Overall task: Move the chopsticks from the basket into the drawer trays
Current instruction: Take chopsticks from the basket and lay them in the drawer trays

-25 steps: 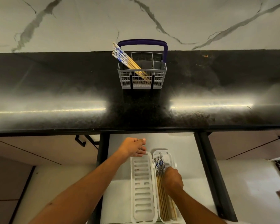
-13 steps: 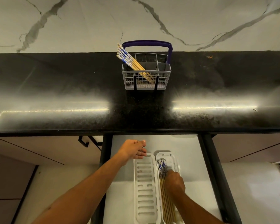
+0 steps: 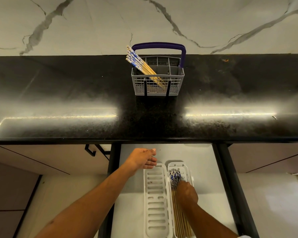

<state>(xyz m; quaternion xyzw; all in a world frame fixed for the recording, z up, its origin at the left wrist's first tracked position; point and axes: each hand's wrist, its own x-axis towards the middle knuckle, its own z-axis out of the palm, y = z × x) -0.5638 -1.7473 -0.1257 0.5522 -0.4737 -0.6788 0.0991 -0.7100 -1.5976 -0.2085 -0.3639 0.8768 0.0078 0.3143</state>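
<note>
Your chopsticks sit in two groups. One bundle (image 3: 141,66) leans in the gray basket (image 3: 157,85) on the black counter (image 3: 58,93). Its long axis runs from about 10 o'clock to 4 o'clock, with the blue-patterned tops sticking out past the basket's left rim toward 10 o'clock and the plain wooden tips down inside the near compartments. The basket's other compartments show nothing in them, and its purple handle (image 3: 159,45) stands upright at the far side.

The second group (image 3: 178,203) lies flat in the right tray (image 3: 180,164) inside the open drawer (image 3: 203,169), below the counter edge. These lie along the 12-to-6 line, patterned ends toward 12 o'clock, wooden ends toward you. The left tray (image 3: 156,200) touches the right one along its side and holds no chopsticks; only its slotted floor shows.

Your right hand (image 3: 187,192) rests on top of the chopsticks in the right tray, fingers pointing toward 11 o'clock; they are blurred, so you cannot tell whether they are grasping the sticks or only pressing them. Your left hand (image 3: 142,158) hovers at the 12 o'clock end of the left tray, fingers loosely curled and grasping nothing.
</note>
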